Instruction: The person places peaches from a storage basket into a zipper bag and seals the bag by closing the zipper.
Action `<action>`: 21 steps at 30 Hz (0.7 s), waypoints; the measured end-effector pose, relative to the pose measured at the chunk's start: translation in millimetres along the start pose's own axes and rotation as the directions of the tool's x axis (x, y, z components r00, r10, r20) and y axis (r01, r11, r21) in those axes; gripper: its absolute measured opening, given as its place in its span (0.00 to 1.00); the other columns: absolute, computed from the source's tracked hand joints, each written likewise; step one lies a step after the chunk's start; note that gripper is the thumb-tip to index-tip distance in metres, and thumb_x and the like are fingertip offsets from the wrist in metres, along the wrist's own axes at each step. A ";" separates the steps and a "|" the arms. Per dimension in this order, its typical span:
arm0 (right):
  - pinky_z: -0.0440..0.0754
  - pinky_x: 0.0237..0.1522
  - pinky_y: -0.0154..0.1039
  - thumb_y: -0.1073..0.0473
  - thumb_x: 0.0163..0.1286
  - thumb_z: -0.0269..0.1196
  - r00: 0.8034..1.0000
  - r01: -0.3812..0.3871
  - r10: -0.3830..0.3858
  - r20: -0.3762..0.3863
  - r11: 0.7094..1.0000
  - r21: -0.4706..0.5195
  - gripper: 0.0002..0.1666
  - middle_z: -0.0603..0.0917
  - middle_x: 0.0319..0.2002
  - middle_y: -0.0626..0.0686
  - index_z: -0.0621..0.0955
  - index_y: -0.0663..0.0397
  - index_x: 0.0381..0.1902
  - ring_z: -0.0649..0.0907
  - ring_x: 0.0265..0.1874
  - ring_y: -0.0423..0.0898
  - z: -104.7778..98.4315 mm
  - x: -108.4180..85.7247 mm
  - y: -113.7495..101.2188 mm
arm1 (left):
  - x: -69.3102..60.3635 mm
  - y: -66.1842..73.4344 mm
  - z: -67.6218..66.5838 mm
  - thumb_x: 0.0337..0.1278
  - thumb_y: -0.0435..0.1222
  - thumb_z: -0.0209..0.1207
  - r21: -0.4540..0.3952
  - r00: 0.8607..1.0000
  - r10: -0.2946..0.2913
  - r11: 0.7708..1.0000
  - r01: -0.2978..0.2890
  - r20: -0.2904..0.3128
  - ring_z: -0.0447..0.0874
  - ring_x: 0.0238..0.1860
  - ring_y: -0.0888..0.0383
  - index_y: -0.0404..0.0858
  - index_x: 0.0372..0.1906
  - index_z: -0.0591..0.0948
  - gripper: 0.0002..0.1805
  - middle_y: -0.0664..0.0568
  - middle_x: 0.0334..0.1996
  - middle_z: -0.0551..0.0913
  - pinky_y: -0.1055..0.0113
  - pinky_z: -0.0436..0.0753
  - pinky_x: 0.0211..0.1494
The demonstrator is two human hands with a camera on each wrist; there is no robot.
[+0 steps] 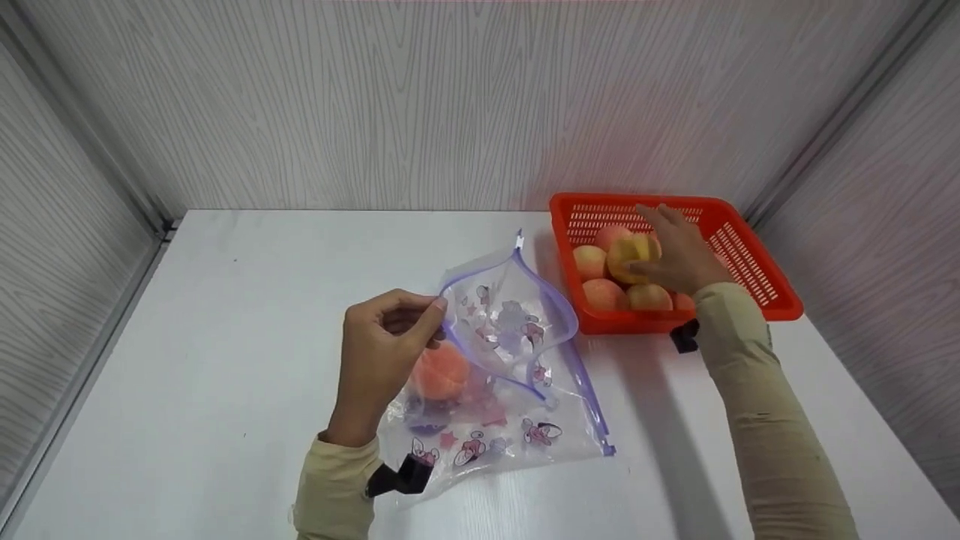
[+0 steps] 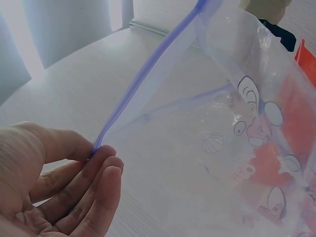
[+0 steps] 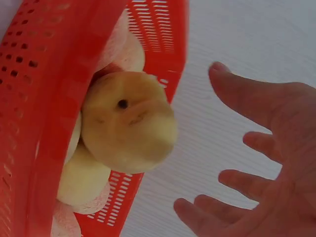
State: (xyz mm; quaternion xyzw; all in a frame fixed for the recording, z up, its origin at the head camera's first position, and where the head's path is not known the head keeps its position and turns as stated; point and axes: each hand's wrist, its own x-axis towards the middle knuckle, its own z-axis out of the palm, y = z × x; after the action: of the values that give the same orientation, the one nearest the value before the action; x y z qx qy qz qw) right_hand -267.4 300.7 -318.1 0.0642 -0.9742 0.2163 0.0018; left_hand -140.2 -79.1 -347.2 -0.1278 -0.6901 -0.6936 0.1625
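Note:
My left hand (image 1: 382,345) pinches the purple zip rim of a clear zip bag (image 1: 491,319) between thumb and index finger. The bag's mouth gapes, and pink cartoon prints show on its film. An orange-pink peach (image 1: 441,371) shows through the plastic just below that hand. Over the red basket (image 1: 784,304), my right hand (image 1: 679,255) is spread with its fingers apart. Nearest to it is a yellow peach (image 3: 129,122) with a small dark spot, on top of the other fruit. In the right wrist view a gap separates fingers and peach.
Several pink and pale yellow peaches (image 1: 604,295) lie in the basket around the yellow one. A second purple zip strip (image 1: 590,394) runs along the right of the plastic; whether it belongs to another bag I cannot tell. Wood-grain panels (image 1: 360,105) enclose the white table (image 1: 247,337).

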 end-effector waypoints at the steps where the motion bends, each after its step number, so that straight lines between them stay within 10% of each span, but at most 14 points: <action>1: 0.59 0.68 0.74 0.58 0.66 0.71 0.998 -0.028 0.028 0.053 1.000 -0.008 0.54 0.49 0.79 0.65 0.53 0.49 0.81 0.52 0.76 0.70 1.9 2.7 2.8 | -0.2 0.3 0.2 0.61 0.30 0.68 0.001 1.000 -0.004 1.000 0.004 0.003 0.87 0.25 0.48 0.31 0.34 0.88 0.04 0.46 0.25 0.87 0.60 0.89 0.31; 6: 0.62 0.68 0.72 0.61 0.69 0.68 0.981 -0.104 0.103 0.163 0.995 -0.004 0.50 0.52 0.79 0.64 0.54 0.50 0.81 0.59 0.73 0.69 11.9 11.6 14.1 | -1.0 1.6 1.4 0.60 0.29 0.68 -0.008 1.000 -0.013 1.000 0.014 0.016 0.87 0.25 0.47 0.30 0.34 0.88 0.04 0.45 0.25 0.87 0.60 0.89 0.30; 21: 0.68 0.67 0.65 0.63 0.68 0.70 0.999 -0.033 0.029 0.046 0.995 0.098 0.37 0.72 0.63 0.67 0.68 0.67 0.69 0.71 0.59 0.64 17.6 11.6 37.2 | 2.1 1.9 6.9 0.60 0.28 0.68 -0.018 0.999 -0.014 1.000 0.015 0.036 0.86 0.24 0.51 0.30 0.34 0.87 0.03 0.45 0.25 0.86 0.60 0.89 0.31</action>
State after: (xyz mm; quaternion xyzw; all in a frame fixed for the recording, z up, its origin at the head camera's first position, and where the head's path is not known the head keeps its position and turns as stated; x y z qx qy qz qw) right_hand -283.2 325.3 -349.3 0.0538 -0.9630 0.2628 -0.0263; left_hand -141.7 -72.3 -344.6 -0.1367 -0.6873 -0.6987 0.1438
